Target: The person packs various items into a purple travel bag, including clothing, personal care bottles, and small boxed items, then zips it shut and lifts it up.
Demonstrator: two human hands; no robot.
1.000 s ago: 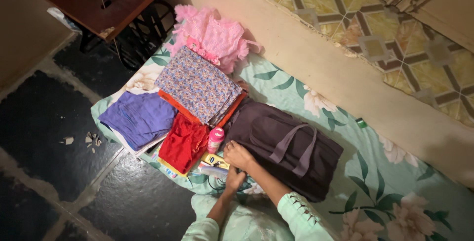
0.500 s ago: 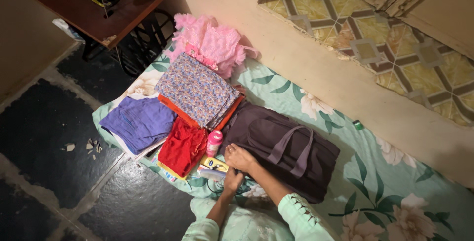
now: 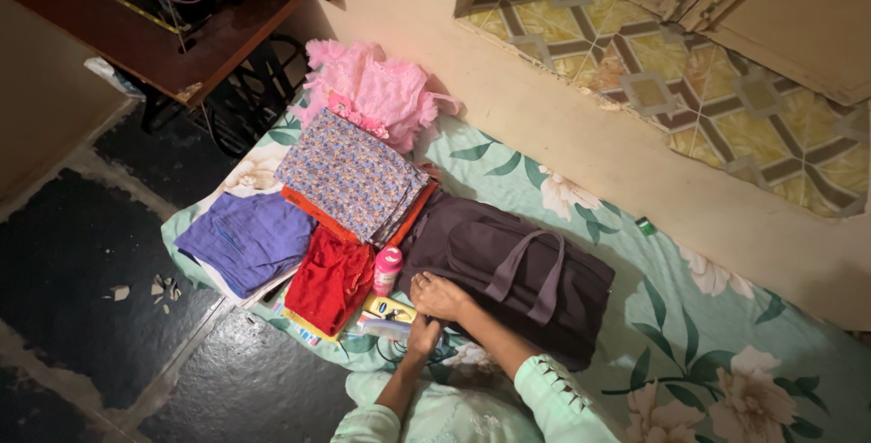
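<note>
A dark brown bag (image 3: pixel 535 302) with two grey handles lies flat on a floral sheet (image 3: pixel 708 352). Both my hands are at its near left corner. My right hand (image 3: pixel 440 296) lies on top of the corner with its fingers curled over the edge. Just below it, my left hand (image 3: pixel 423 335) grips the bag's side edge. A pink bottle (image 3: pixel 387 270) stands right beside the bag, and a yellow tube (image 3: pixel 386 308) and a pale tube (image 3: pixel 386 325) lie by my left hand.
Folded clothes lie to the left: a red piece (image 3: pixel 328 280), a purple pile (image 3: pixel 247 239), a flowered cloth (image 3: pixel 349 174) on orange fabric, and a pink frilly dress (image 3: pixel 372 89). A sewing-machine table (image 3: pixel 172 26) stands at the back left. Dark floor tiles (image 3: pixel 82 262) lie left, a wall behind.
The view has tilted, so everything sits slightly lower and further left in the picture. My hands stay at the same corner of the bag.
</note>
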